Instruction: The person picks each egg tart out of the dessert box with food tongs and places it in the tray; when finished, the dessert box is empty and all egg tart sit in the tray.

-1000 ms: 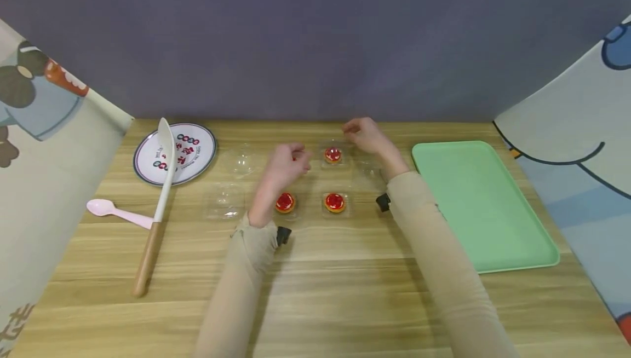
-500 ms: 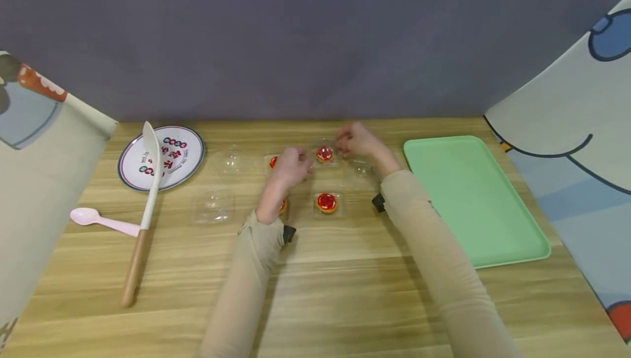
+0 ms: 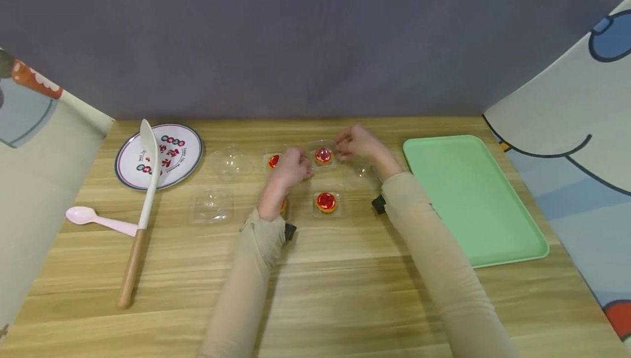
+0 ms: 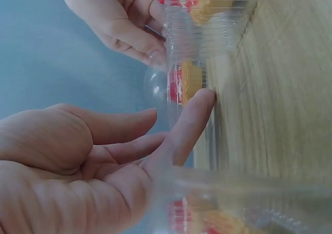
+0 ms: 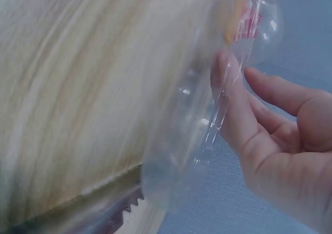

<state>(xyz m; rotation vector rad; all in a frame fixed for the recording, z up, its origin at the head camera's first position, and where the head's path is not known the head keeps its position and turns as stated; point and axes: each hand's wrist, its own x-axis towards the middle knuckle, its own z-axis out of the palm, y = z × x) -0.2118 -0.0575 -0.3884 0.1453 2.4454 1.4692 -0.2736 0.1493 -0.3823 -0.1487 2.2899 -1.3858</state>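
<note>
The two hands work close together in my head view, one clear box between them. The left hand (image 3: 290,169) is loosely open: the left wrist camera shows me its thumb lifted away and the index finger (image 4: 194,114) stretched out to the lower edge of a box, with nothing in its grasp. The right hand (image 3: 359,143) has its fingers partly bent; in the right wrist view its index finger lies behind clear plastic with the thumb near the edge, and I cannot tell whether they pinch it.

The upper right tart (image 3: 322,155), red on top, sits in that box between the hands. A clear lid (image 3: 362,174) spreads just below the right hand. The lower right tart (image 3: 326,202) is nearer me in its own clear box. Left of the left hand I make out the upper left tart (image 3: 274,161); the lower left tart (image 3: 283,206) is mostly hidden by the left arm. Two empty-looking clear shells (image 3: 212,205) lie further left.

On the bench (image 3: 335,298), a green tray (image 3: 473,199) lies right of the right arm. At far left, a white-headed utensil (image 3: 149,202) rests across a printed plate (image 3: 184,169), beside a pink spoon (image 3: 110,224).
</note>
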